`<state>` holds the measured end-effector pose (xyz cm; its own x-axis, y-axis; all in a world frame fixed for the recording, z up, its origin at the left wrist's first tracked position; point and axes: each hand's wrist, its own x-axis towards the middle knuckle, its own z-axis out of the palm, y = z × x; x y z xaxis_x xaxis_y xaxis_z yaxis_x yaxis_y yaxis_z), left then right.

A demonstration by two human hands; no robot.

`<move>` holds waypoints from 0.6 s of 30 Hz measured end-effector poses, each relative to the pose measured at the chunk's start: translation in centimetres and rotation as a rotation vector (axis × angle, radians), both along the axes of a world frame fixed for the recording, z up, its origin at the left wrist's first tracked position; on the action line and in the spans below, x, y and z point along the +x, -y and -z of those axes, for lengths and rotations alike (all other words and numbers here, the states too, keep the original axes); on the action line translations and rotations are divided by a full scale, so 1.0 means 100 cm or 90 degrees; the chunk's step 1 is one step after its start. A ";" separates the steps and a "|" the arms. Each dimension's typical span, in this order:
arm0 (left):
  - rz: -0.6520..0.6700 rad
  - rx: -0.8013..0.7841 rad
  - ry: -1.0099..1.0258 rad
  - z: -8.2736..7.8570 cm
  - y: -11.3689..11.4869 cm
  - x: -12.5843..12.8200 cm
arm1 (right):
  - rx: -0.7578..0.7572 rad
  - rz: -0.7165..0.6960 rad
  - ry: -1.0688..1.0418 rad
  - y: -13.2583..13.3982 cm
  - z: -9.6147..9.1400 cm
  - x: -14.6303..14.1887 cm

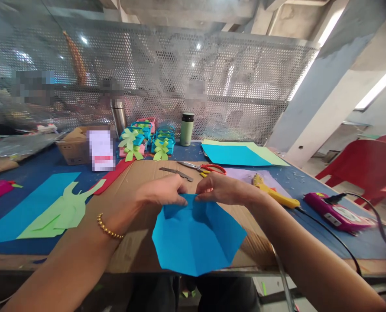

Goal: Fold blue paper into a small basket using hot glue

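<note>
A creased blue paper sheet point(196, 238) lies on a brown cardboard mat point(137, 182) near the table's front edge. My left hand point(165, 190) pinches the sheet's far edge, fingers closed on it. My right hand point(222, 188) pinches the same edge right beside it, fingertips almost touching the left ones. A gold bead bracelet point(110, 229) is on my left wrist.
Behind the hands lie red-handled scissors point(205, 168), a grey blade point(176, 173) and a yellow glue gun point(274, 195). A pink device point(335, 214) with a black cable sits right. Blue and green paper sheets point(238, 154), finished paper crafts point(147, 138), two flasks and a cardboard box point(77, 147) stand farther back.
</note>
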<state>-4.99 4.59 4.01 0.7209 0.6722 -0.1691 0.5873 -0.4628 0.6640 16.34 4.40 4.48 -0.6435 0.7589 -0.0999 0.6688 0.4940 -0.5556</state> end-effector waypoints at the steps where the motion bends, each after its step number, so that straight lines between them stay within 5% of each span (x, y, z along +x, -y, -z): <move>1: 0.005 -0.002 0.008 0.000 0.000 0.000 | -0.004 0.000 -0.003 0.000 0.000 0.000; 18: 0.008 -0.028 0.072 0.006 -0.007 -0.002 | -0.012 0.002 -0.018 0.000 0.006 0.006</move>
